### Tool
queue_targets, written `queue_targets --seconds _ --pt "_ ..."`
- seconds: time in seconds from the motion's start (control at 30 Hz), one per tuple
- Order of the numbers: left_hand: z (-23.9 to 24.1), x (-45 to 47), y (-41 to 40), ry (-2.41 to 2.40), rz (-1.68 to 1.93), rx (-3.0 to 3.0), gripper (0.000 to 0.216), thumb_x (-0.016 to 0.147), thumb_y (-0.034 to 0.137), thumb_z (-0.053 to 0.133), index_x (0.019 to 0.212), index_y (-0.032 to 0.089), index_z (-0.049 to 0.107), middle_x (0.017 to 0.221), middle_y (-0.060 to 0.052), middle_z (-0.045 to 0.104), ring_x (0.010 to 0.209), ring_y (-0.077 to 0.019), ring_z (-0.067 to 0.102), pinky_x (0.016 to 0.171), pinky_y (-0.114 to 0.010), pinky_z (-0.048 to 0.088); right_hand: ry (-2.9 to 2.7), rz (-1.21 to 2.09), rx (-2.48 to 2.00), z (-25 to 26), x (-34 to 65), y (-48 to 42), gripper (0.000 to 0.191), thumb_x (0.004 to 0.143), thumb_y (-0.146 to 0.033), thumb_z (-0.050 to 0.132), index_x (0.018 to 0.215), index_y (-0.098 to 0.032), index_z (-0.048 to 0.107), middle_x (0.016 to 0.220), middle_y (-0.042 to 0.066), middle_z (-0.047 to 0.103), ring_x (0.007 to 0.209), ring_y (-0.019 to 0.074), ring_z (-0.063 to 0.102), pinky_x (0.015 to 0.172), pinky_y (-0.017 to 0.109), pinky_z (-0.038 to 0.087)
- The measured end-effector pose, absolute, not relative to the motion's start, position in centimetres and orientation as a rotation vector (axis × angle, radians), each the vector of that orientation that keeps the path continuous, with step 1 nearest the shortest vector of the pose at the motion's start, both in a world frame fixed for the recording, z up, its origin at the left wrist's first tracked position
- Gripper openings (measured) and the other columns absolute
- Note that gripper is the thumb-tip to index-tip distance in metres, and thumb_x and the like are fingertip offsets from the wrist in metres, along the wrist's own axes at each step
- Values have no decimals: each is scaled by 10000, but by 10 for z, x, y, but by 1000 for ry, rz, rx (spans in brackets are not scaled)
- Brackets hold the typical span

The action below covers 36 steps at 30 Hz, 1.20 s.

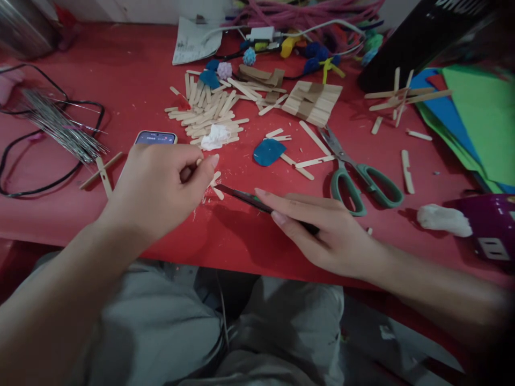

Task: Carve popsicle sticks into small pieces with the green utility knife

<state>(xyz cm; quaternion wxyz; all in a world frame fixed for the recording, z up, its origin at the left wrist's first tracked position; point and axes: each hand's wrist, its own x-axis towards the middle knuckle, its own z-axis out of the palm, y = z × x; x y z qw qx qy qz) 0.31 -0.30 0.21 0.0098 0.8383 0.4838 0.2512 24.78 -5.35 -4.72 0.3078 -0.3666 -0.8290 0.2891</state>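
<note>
Bare hands [336,236] and forearms [124,236]; loose, creased grey trousers [293,321]

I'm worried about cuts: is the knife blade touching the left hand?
Apart. The head view shows a narrow strip of red table between the tip of the knife blade and the left hand.

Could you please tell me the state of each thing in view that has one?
Left hand: curled, contents unclear
Right hand: gripping the knife
Knife: blade exposed
Phone: screen lit, partly covered
Scissors: lying down, handles apart
Craft sticks: loosely heaped
Coloured sheets: stacked unevenly
Wire bundle: strands splayed
</note>
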Motion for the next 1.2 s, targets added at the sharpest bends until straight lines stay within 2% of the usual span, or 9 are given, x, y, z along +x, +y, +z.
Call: queue_targets --seconds 0.37,0.57,0.73,1.2 --pt "3 4 -6 1530 767 2597 459 871 278 554 493 172 316 454 72 191 445 -53 168 434 -231 164 -2216 747 -926 -43 248 -54 497 944 -97 462 1436 -142 514 712 -3 541 605 104 513 561 212 469" --pt "4 2 -5 1519 772 2611 442 861 271 536 500 181 297 460 70 192 445 -58 165 430 -228 168 -2234 729 -947 -44 249 -54 488 947 -116 456 1427 -162 529 725 11 602 606 109 553 566 216 494" --pt "2 -1 -2 1488 793 2604 437 840 252 521 507 180 247 482 65 160 453 -50 160 440 -217 161 -2252 729 -973 -47 250 -55 476 955 -127 471 1425 -172 529 856 54 696 676 122 632 633 236 535" --pt "3 0 -4 1477 750 2606 442 879 270 562 503 164 357 467 73 202 456 -51 189 456 -227 177 -2202 745 -974 -48 250 -54 460 977 -180 469 1432 -205 529 865 53 701 727 141 647 666 261 546"
